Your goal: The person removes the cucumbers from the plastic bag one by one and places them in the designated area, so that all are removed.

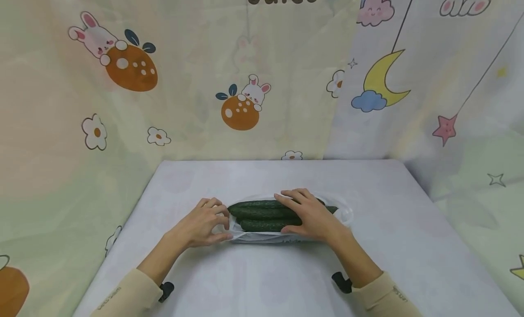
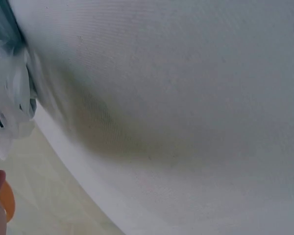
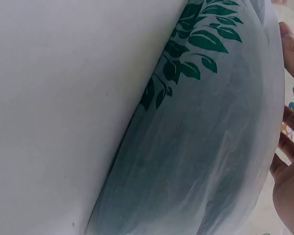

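Several dark green, bumpy cucumbers (image 1: 262, 213) lie side by side in a thin white plastic bag (image 1: 258, 237) with its opening turned upward. The bag's near side bears a green leaf print (image 3: 208, 41) in the right wrist view. At the bag's left end is my left hand (image 1: 206, 223), its fingers loosely bent and thumb apart from them, with fingertips right at the plastic edge. My right hand (image 1: 313, 214) spreads over the right part of the cucumbers, fingers toward the far side and thumb on the near side. It hides part of them.
The bag lies on a table with a pale cloth (image 1: 262, 280). Behind and beside the table hang printed curtains (image 1: 188, 80) with rabbits, oranges and flowers. Beige sleeves (image 1: 133, 294) and black wrist straps (image 1: 165, 291) show at my forearms.
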`<state>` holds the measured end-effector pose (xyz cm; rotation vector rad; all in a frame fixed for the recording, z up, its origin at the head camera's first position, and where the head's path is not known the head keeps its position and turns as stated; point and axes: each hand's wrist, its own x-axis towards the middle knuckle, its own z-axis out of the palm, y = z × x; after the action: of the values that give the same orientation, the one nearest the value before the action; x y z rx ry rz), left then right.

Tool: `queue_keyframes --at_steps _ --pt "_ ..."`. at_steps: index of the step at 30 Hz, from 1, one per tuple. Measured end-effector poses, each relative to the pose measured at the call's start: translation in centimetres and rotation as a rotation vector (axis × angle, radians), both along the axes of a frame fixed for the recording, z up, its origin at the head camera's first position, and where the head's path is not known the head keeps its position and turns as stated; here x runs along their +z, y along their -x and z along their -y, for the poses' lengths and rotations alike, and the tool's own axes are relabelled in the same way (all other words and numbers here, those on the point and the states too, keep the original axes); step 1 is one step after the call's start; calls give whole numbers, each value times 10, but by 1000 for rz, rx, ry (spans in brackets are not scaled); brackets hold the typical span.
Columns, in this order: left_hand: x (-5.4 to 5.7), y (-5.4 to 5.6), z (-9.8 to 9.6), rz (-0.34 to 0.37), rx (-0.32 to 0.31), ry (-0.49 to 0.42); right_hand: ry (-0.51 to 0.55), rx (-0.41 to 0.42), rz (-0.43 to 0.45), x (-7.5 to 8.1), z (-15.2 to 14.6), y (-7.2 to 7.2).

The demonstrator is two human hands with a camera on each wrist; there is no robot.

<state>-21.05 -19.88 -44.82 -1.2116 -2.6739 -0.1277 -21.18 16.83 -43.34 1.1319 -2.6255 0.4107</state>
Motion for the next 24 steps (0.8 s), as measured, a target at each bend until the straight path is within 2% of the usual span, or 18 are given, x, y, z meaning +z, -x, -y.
queue_keyframes --at_steps 4,9,15,24 --pt "-3 -1 -1 -14 4 -3 33 46 27 -2 3 -1" --pt "-2 -2 -2 14 23 13 21 73 84 -4 7 -4" --pt "-3 -2 -2 10 22 7 -25 95 21 -8 11 -8" --pt "-1 -1 -5 -6 32 43 -78 74 -28 -13 17 -11"
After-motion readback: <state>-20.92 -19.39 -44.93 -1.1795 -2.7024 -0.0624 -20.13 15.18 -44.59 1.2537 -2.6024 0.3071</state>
